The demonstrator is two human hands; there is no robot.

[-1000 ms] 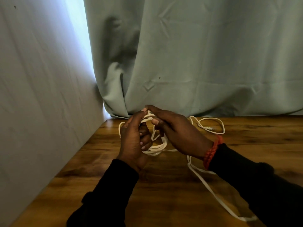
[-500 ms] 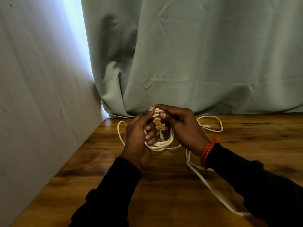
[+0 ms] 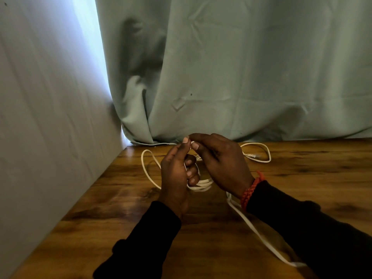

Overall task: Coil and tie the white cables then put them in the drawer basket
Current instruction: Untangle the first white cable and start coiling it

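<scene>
Vs half a sec ago the hands sit closer together and the coil hangs lower betw. them, so winding looks about done and the tie step prob. starts; no drawer basket in view yet. Far left, a loose loop (image 3: pixel 145 168) of the white cable (image 3: pixel 201 185) lies on the desk (image 3: pixel 124 228), bowing out toward the wall. Left hand (image 3: pixel 176 178): grip curled round the bundled turns, thumb up at the top. The bundle itself is held just above the desk, roughly upright, long axis running top to bottom, lower arc showing under the fingers. Right hand (image 3: pixel 221 164): grip pinching a strand at the top of the coil, fingertip to fingertip w/ the left thumb. Further right, a plug end (image 3: pixel 251 156) rests on the desk pointing right, inside another loose loop; a flat tail runs down-right under the right sleeve toward the near edge.
</scene>
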